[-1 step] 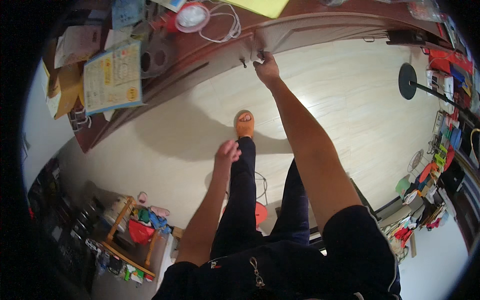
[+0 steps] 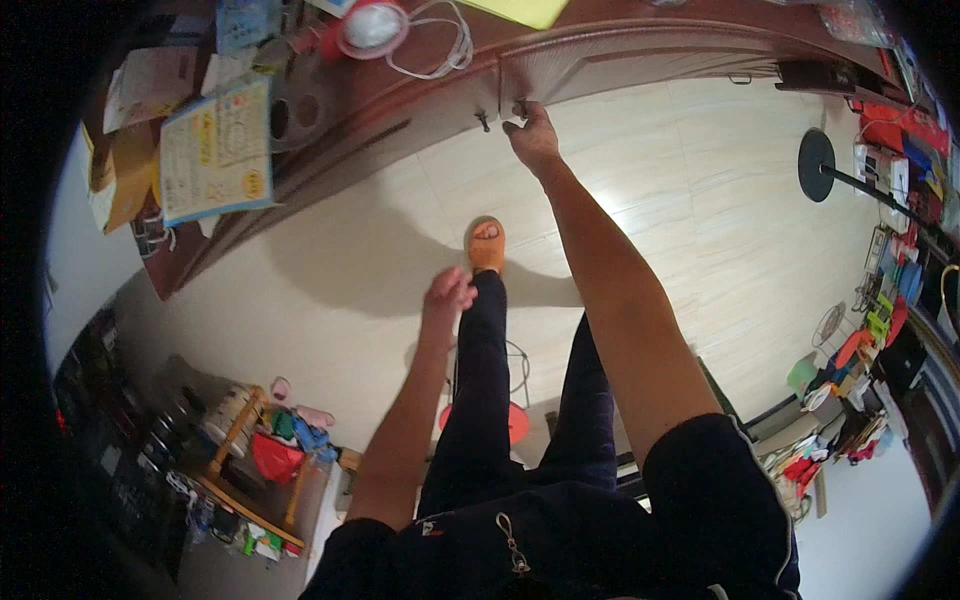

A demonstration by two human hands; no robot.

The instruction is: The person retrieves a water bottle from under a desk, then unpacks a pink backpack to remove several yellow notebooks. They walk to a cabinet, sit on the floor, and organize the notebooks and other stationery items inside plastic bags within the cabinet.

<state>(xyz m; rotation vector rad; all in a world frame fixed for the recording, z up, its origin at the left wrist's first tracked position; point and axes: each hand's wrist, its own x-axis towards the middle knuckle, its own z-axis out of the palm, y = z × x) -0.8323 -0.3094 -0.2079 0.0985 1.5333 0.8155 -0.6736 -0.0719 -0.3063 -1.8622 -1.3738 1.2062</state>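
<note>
And it's the pale, glossy floor (image 2: pixel 640 200) that takes the widest share, spreading out before the dark red-brown wooden cabinet (image 2: pixel 650 65), with a broad shadow on it towards the cabinet's left end. The cabinet's top is crowded. Well back from the cabinet's left end stands a light wooden frame (image 2: pixel 235 500) with bright cloth about it; out beyond the left end of its top juts a printed sheet (image 2: pixel 215 150) with a blue edge. Farther out from the cabinet's front, a round red stool (image 2: pixel 517 425) peeks past a trouser leg; off its right part, a round black stand base (image 2: pixel 815 165). An orange sandal (image 2: pixel 487 250) faces the cabinet squarely.

Now the hands! The left hand (image 2: pixel 452 292) hangs well short of the cabinet, fingers loosely half-curled, nothing visible in them. The right hand (image 2: pixel 533 135) is much the nearer, right up at the cabinet front, fingers bent, thumb a little apart, at the dark right door handle (image 2: pixel 521 104). That handle lies just at the fingertips, on the cabinet side, partly covered; whether they grip it, nobody can tell. Its twin, the left door handle (image 2: pixel 482 121), sits beside it, long axis slanting outward from the cabinet front.
</note>
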